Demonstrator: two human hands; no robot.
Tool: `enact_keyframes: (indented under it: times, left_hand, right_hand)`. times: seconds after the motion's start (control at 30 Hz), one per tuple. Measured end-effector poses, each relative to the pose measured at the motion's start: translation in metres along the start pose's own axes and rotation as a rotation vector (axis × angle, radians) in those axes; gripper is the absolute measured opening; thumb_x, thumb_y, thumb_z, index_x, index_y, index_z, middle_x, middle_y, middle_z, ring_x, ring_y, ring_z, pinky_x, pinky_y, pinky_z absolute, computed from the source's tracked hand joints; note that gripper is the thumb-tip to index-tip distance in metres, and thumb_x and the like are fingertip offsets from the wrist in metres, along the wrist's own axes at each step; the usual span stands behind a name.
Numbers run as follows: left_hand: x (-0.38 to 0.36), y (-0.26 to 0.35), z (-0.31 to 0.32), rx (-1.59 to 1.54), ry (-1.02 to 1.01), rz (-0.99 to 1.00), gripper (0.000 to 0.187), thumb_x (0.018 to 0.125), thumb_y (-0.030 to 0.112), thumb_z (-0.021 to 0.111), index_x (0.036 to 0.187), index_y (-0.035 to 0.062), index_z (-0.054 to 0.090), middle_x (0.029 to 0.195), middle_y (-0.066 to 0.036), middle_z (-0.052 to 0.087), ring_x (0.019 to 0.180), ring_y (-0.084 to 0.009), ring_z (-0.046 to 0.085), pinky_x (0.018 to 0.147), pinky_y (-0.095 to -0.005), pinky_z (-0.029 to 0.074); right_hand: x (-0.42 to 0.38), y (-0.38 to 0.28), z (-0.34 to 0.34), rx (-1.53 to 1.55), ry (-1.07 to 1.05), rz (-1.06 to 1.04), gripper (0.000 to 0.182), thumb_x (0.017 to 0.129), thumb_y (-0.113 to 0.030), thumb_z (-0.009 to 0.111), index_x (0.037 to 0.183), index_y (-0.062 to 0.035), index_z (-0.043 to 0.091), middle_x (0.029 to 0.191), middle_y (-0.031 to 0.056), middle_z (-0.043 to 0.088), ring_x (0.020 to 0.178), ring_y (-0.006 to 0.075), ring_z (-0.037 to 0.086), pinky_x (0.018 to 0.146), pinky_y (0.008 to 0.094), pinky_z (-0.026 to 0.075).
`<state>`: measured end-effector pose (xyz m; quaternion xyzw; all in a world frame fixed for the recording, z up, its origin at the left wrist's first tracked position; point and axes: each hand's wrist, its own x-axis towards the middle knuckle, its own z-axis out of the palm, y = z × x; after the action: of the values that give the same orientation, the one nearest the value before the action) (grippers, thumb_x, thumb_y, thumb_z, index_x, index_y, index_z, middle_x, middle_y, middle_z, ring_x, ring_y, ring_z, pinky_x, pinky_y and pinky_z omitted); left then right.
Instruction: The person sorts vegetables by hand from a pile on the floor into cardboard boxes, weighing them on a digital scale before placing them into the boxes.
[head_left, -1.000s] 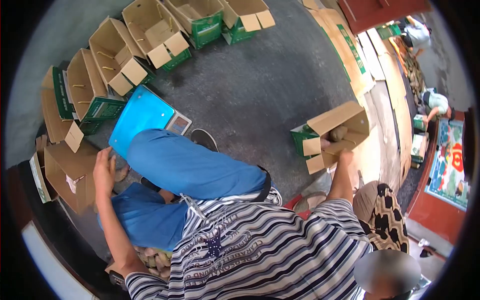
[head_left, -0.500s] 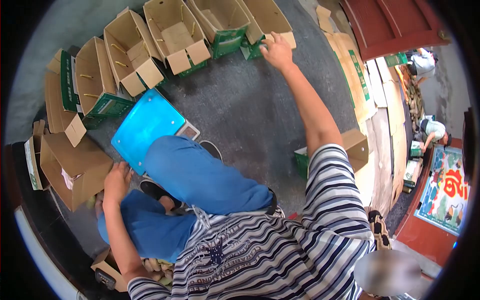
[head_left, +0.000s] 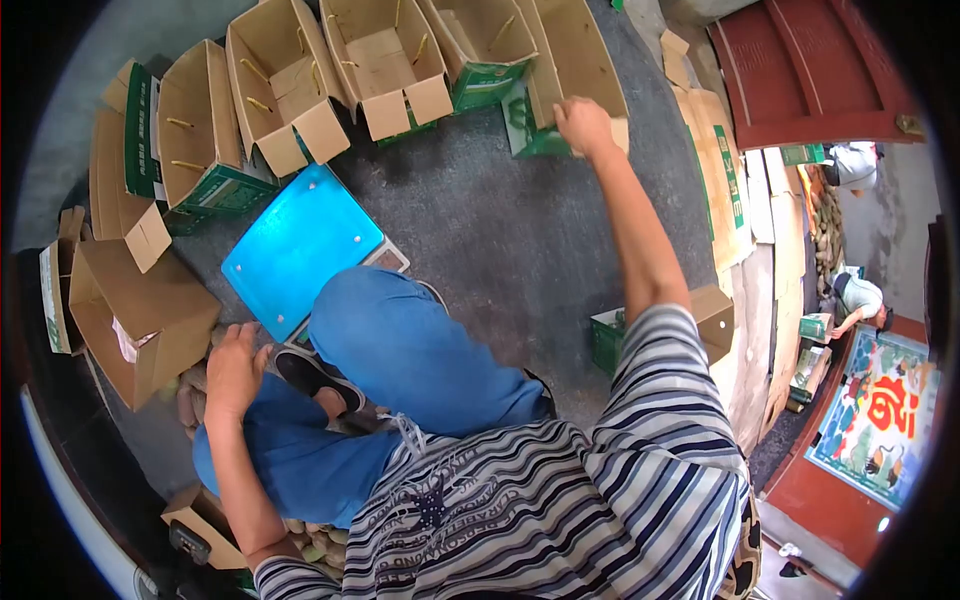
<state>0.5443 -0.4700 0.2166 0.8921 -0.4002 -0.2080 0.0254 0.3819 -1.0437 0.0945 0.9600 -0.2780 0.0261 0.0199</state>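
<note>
My right hand point(head_left: 585, 126) is closed over the near edge of an open cardboard box point(head_left: 583, 65) at the right end of a curved row. My left hand point(head_left: 236, 370) rests by my left knee, fingers stretched out and thumb apart, with nothing visible in it. Just ahead of it lies a flat scale with a bright blue top point(head_left: 300, 250), its display partly hidden by my other knee. Beside the left hand stands a tilted open carton point(head_left: 150, 310) with something pink inside. Some potato-like produce point(head_left: 190, 395) shows between that carton and my leg.
Several open boxes point(head_left: 390, 60) with green printing line the far side. A smaller green-and-brown box point(head_left: 607, 340) sits near my right elbow. Flattened cardboard point(head_left: 715, 180) covers the floor at right. Beyond it, a person point(head_left: 858, 297) bends over boxes near a pile of produce.
My right hand has closed on the end box's edge, and that box has come nearer to me relative to the row. My left hand stays by my knee. The view has shifted slightly.
</note>
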Motion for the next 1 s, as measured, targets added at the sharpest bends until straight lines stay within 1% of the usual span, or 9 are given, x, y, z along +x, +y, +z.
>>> enact_keyframes:
  times: [0.13,0.3,0.4,0.5,0.57,0.73,0.8,0.93,1.0]
  left_hand:
    - [0.0,0.007,-0.002,-0.019,0.002,-0.001,0.031,0.078,0.015,0.063,0.105,0.0012,0.055,0.094,-0.018,0.057,0.086,-0.0364,0.056,0.071,-0.0436,0.045]
    - [0.001,0.014,-0.004,0.005,0.01,0.015,0.029,0.079,0.016,0.063,0.103,0.0014,0.057,0.093,-0.018,0.057,0.086,-0.0356,0.057,0.071,-0.0433,0.045]
    - [0.004,0.016,-0.007,-0.006,0.054,0.029,0.028,0.08,0.017,0.062,0.102,0.0011,0.057,0.091,-0.019,0.058,0.083,-0.0361,0.058,0.071,-0.0441,0.045]
    - [0.002,0.016,-0.004,-0.018,0.08,0.049,0.027,0.081,0.018,0.061,0.102,0.0009,0.057,0.09,-0.019,0.058,0.082,-0.037,0.058,0.072,-0.0448,0.046]
    - [0.001,0.016,-0.004,-0.026,0.083,0.039,0.027,0.081,0.018,0.061,0.101,0.0004,0.057,0.091,-0.02,0.058,0.084,-0.0375,0.058,0.073,-0.0447,0.046]
    - [0.003,0.005,-0.001,-0.011,-0.02,-0.083,0.043,0.077,0.019,0.065,0.114,0.0022,0.051,0.109,-0.023,0.054,0.099,-0.0383,0.054,0.081,-0.0451,0.044]
    - [0.005,0.001,-0.006,0.148,0.541,0.092,0.057,0.076,0.019,0.067,0.125,0.0033,0.043,0.123,-0.025,0.045,0.111,-0.0401,0.045,0.092,-0.0459,0.038]
    - [0.01,-0.003,-0.061,0.077,1.307,-0.094,0.059,0.079,0.019,0.065,0.128,-0.0013,0.04,0.13,-0.024,0.041,0.119,-0.0377,0.04,0.099,-0.0431,0.032]
    - [0.013,-0.005,-0.051,-0.097,1.244,-0.028,0.051,0.082,0.017,0.061,0.126,-0.0015,0.044,0.125,-0.021,0.048,0.116,-0.0355,0.044,0.099,-0.0421,0.032]
  right_hand:
    - [-0.159,-0.041,-0.023,0.035,0.156,-0.29,0.028,0.08,-0.023,0.057,0.057,-0.0064,0.058,0.057,0.0127,0.054,0.054,0.031,0.054,0.054,0.0441,0.045]
    - [-0.283,-0.094,-0.051,0.269,-0.049,-0.261,0.022,0.077,-0.017,0.063,0.061,-0.0064,0.052,0.064,0.0113,0.049,0.063,0.0293,0.053,0.058,0.0411,0.043]
    - [-0.286,-0.109,-0.038,0.389,-0.05,0.021,0.024,0.076,-0.021,0.064,0.063,-0.005,0.052,0.065,0.0118,0.052,0.064,0.0307,0.054,0.06,0.0426,0.045]
    - [-0.242,-0.109,-0.023,0.456,-0.087,0.475,0.032,0.077,-0.032,0.066,0.076,-0.0023,0.054,0.085,0.0187,0.06,0.08,0.0376,0.059,0.069,0.0436,0.048]
    - [-0.208,-0.107,-0.018,0.438,-0.102,0.593,0.039,0.079,-0.037,0.063,0.091,0.0002,0.057,0.094,0.0221,0.062,0.09,0.0385,0.059,0.074,0.044,0.048]
    - [-0.191,-0.075,0.022,0.458,-0.21,0.591,0.048,0.081,-0.041,0.058,0.099,0.0039,0.06,0.094,0.0239,0.063,0.092,0.0383,0.06,0.08,0.0441,0.047]
    - [-0.207,-0.047,0.031,0.55,-0.05,0.552,0.044,0.081,-0.038,0.058,0.097,0.0027,0.063,0.092,0.0228,0.064,0.089,0.0366,0.062,0.08,0.0422,0.047]
    - [-0.228,-0.004,-0.004,0.81,0.118,0.754,0.035,0.08,-0.028,0.068,0.093,0.0047,0.064,0.086,0.0114,0.067,0.078,0.0191,0.061,0.073,0.0312,0.048]
    - [-0.228,-0.01,-0.041,1.023,0.281,0.689,0.032,0.083,-0.022,0.065,0.1,0.0047,0.061,0.094,0.0095,0.065,0.082,0.0162,0.059,0.076,0.0297,0.047]
